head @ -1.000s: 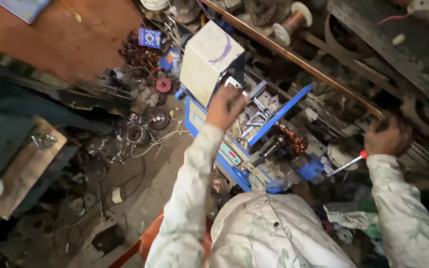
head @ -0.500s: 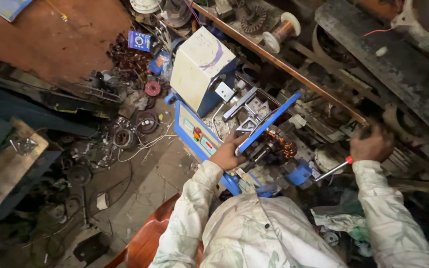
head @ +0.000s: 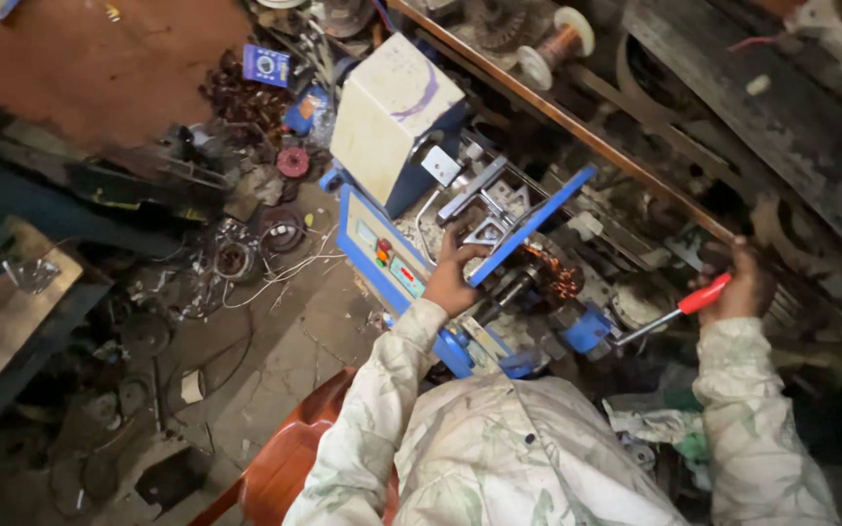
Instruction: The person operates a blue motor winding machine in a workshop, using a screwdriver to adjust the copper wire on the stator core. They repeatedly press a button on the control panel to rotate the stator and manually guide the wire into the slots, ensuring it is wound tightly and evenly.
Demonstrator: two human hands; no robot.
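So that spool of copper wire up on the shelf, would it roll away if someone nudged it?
Probably. The spool of copper wire has round pale flanges and seems to lie on its side on the shelf, so it may roll. Packed with wire, it is likely heavy for its size and stiff.

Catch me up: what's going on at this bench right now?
A person in a pale patterned shirt sits at a blue metal coil-winding machine. The left hand rests on its frame beside the copper-wound core. The right hand grips the red-handled crank at the machine's side. A cream box-shaped housing tops the machine; loose wire and parts litter the floor.
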